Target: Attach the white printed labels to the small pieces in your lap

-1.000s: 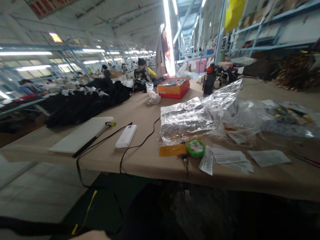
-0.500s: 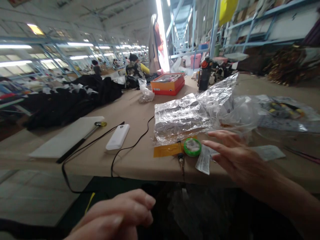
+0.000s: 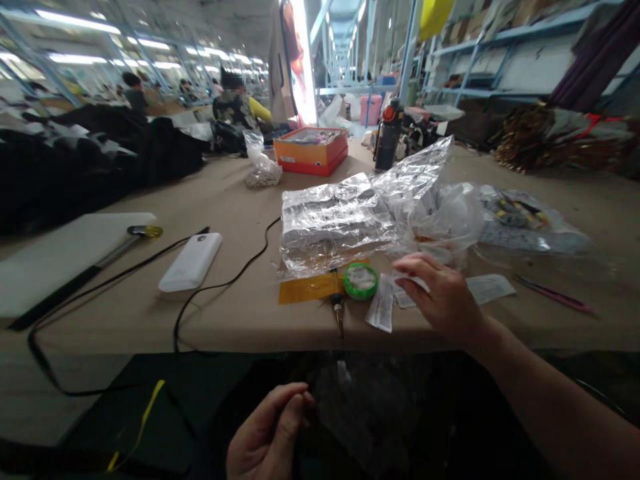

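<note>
My left hand (image 3: 273, 430) is low in front of the table edge, thumb and fingers pressed together in a pinch. Whatever lies between its fingertips is too small to make out. Over the table, my right hand (image 3: 445, 300) has its fingers reaching left, apart and holding nothing visible. Just left of its fingertips sits a round green tub (image 3: 361, 281) with pale material inside. Small printed packets (image 3: 381, 303) lie beneath and beside that hand. A thin pen-like tool with a metal tip (image 3: 338, 313) points toward the table's front edge, beside an orange-brown strip (image 3: 306, 289).
Crumpled clear plastic (image 3: 340, 220) covers the table's middle. A white power bank (image 3: 191, 262), a black cable (image 3: 250, 267) and a hammer (image 3: 107, 257) by a white board (image 3: 65, 240) lie left. Behind are an orange box (image 3: 311, 155) and dark bottle (image 3: 387, 137). Pink-handled tweezers (image 3: 555, 295) lie right.
The view has shifted, so the table things appear further left. My left hand has moved right in the picture and its pinch shows clearly. My right hand remains over the packets.
</note>
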Demonstrator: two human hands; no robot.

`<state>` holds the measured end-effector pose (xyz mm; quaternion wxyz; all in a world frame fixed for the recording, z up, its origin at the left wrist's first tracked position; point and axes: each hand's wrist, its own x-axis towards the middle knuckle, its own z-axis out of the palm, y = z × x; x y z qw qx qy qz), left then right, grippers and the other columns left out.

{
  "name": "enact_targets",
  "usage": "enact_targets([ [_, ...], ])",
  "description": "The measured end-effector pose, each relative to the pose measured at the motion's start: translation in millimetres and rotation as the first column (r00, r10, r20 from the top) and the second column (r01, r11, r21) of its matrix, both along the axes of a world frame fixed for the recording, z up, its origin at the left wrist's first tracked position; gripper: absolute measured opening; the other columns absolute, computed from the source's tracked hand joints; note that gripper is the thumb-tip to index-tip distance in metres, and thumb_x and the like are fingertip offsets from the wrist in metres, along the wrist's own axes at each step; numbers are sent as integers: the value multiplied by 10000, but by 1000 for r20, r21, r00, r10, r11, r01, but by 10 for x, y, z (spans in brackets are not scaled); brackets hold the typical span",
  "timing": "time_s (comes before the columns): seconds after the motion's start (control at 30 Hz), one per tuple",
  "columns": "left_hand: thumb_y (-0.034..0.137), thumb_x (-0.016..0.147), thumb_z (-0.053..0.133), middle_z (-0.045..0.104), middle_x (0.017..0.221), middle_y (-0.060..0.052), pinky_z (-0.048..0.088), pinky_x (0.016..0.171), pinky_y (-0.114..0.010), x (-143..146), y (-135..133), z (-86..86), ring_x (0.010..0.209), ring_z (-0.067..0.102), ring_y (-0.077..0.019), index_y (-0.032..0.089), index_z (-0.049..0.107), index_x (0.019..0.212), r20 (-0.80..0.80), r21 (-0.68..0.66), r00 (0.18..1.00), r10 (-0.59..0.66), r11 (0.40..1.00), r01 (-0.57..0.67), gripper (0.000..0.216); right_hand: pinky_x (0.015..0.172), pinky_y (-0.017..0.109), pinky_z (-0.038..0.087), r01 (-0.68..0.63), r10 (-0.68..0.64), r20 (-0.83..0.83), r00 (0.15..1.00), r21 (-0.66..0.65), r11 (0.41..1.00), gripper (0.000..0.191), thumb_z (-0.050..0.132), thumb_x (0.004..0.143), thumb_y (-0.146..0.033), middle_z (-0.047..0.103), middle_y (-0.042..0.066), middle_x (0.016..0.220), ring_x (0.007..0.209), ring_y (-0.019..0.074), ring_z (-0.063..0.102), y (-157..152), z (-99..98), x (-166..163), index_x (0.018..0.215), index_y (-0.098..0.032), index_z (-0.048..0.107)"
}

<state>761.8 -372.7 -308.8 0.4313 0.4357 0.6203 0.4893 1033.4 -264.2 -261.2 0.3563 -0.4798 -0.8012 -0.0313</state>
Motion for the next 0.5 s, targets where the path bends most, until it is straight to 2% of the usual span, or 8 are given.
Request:
enact_targets([
  [0.03,436,644,726,698,712,-48,511,583,-209,12,4,-9,606,608,-151,183,731,796,5,-7,1000,-13,1000,13,295,667,263,473,17,-17,-60,998,-10,1000,160,493,911,-308,631,40,822,755,160,597,-87,-19,42,882,-186,594],
  [0.1,426,656,719,696,723,-49,507,591,-210,69,3,-36,618,607,-153,182,729,795,26,-35,998,-54,998,55,281,558,250,428,16,-20,-79,997,-48,999,302,489,912,-342,548,3,605,579,131,530,-272,-104,80,655,-189,533],
  [0.17,424,679,700,691,720,-51,497,600,-211,158,-10,-90,637,604,-158,178,726,802,62,-82,991,-120,989,125,276,624,283,455,-21,20,-16,1000,-62,998,339,481,912,-347,553,26,621,647,158,540,-430,-241,55,618,-184,524],
  [0.2,424,688,692,686,714,-51,489,601,-211,208,-20,-130,647,601,-160,175,725,803,80,-108,984,-156,980,164,277,711,318,475,-30,32,35,999,-62,998,283,484,910,-320,599,52,712,756,189,562,-489,-322,28,682,-177,572],
  [0.27,427,698,681,668,690,-46,470,593,-206,307,-42,-233,647,582,-159,167,721,783,109,-157,971,-212,961,228,277,899,406,452,6,1,144,990,-46,999,155,513,886,-227,637,101,1015,1034,258,527,-561,-487,-30,964,-158,628],
  [0.33,435,696,678,643,659,-37,443,562,-201,393,-62,-352,622,552,-151,161,714,748,131,-197,962,-241,944,264,281,997,471,396,60,-52,241,969,-25,998,340,516,860,-137,555,106,1250,1211,295,419,-583,-628,-61,1197,-153,552],
  [0.4,446,702,666,622,646,-30,415,529,-199,459,-73,-464,597,521,-143,157,706,732,157,-231,956,-249,932,281,293,1019,495,378,69,-67,272,960,0,998,391,504,855,-99,540,89,1288,1241,293,404,-576,-723,-53,1239,-169,534],
  [0.5,444,718,648,591,628,-20,393,529,-202,525,-58,-572,592,493,-135,149,694,711,178,-243,944,-278,917,316,298,1021,488,388,4,-13,202,979,49,999,340,512,864,-102,617,63,1189,1177,254,486,-546,-774,4,1179,-207,586],
])
